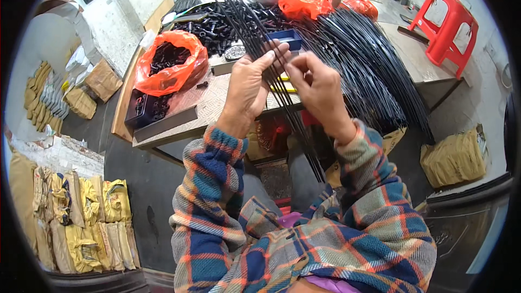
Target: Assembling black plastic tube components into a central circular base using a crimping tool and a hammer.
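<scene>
Slender black rods (296, 121) are clasped by the left hand (247, 84) over the near worktop (220, 88) edge; whether the curled right hand (319, 88) grips any cannot be told. Many are left in the rod pile (364, 62) at right.

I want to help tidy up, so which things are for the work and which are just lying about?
Probably for the work:
thin black rods in the left hand
larger rod heap
loose black parts

Probably just lying about:
red stool
brown package at right
stacked packages at lower left
</scene>
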Demonstrator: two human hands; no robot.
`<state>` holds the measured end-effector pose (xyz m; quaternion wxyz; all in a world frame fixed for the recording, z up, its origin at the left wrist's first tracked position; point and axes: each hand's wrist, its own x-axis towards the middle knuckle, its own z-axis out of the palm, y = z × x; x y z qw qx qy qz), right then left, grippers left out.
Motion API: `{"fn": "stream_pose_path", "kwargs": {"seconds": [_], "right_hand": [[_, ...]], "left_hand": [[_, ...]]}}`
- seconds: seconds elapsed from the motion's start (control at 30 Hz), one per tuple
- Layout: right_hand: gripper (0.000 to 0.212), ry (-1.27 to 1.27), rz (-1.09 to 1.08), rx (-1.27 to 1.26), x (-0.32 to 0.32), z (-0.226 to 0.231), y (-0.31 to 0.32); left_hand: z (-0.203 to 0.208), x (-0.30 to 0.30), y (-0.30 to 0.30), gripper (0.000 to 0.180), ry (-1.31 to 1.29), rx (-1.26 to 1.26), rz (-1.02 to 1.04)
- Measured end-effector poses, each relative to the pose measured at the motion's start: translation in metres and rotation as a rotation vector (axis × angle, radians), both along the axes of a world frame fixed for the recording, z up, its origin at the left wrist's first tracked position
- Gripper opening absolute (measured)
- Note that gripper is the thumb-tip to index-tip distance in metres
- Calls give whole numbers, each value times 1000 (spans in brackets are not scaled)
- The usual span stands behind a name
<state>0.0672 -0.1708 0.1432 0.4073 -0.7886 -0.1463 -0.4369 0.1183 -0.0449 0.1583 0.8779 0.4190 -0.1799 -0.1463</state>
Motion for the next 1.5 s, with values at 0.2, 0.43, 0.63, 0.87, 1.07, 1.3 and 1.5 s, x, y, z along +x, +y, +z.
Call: {"fn": "stream_pose_path", "kwargs": {"seconds": [0.2, 0.43, 0.63, 0.87, 1.07, 1.3, 1.5], "right_hand": [[19, 63, -32, 76, -11, -16, 13], [29, 215, 22, 84, 9, -15, 11], [18, 352, 439, 295, 20, -19, 8], [12, 387, 564, 315, 16, 8, -3], [16, 680, 808, 644, -18, -11, 29], [23, 769, 937, 533, -19, 0, 7], [29, 1040, 1326, 586, -34, -12, 33]], "left_hand": [[2, -3, 5, 28, 14, -117, -50], [-5, -1, 6, 27, 8, -120, -38], [-4, -2, 6, 28, 0, -119, -30], [2, -3, 14, 24, -69, 12, -37], [1, -2, 12, 28, -47, -75, -2], [7, -17, 72, 24, -587, 725, 622], [1, -15, 73, 18, -470, 503, 347]]}}
